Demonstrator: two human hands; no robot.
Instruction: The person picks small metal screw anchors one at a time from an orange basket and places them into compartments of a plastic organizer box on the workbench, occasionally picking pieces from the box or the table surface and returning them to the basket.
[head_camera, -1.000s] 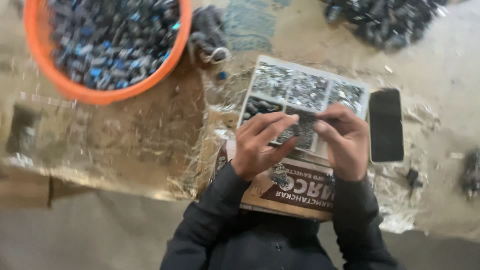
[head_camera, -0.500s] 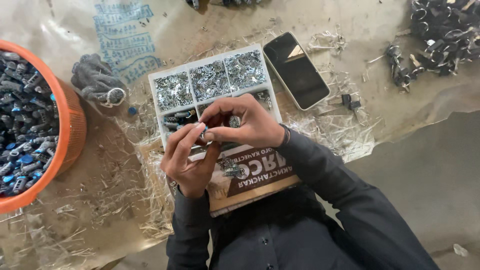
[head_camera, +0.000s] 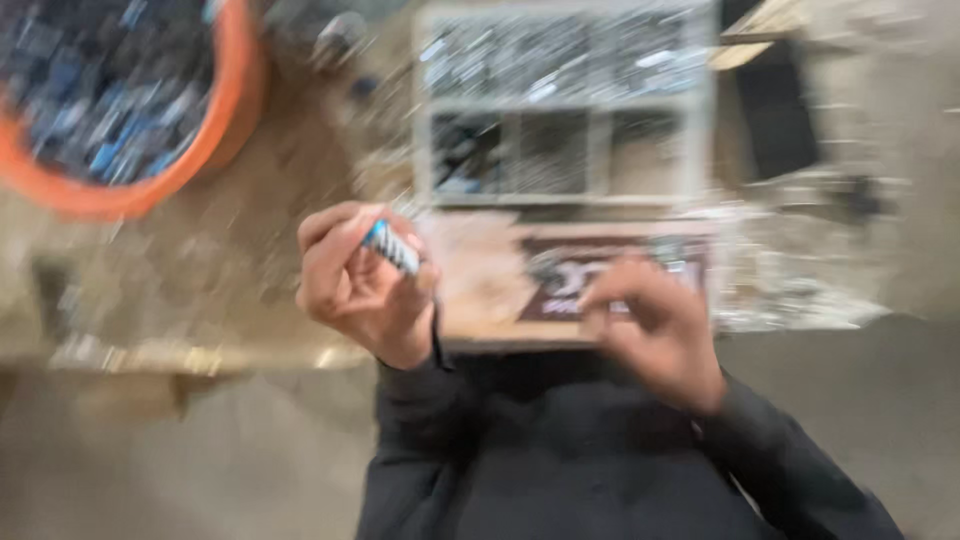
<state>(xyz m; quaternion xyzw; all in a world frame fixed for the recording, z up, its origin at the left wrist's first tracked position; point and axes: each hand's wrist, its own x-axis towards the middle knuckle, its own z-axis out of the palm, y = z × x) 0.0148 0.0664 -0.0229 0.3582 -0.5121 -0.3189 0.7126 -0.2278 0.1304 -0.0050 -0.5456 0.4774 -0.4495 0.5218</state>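
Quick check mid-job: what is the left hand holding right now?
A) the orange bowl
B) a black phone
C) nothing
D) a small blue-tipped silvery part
D: the left hand pinches a small blue-tipped silvery part between thumb and fingers, raised off the table, away from the orange bowl and the compartment tray. The frame is blurred, so finer detail cannot be told.

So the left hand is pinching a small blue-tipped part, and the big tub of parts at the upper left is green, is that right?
Not quite. In the head view the tub is orange, not green. The rest holds: the left hand pinches a small blue-tipped part, and the tub sits at the upper left.
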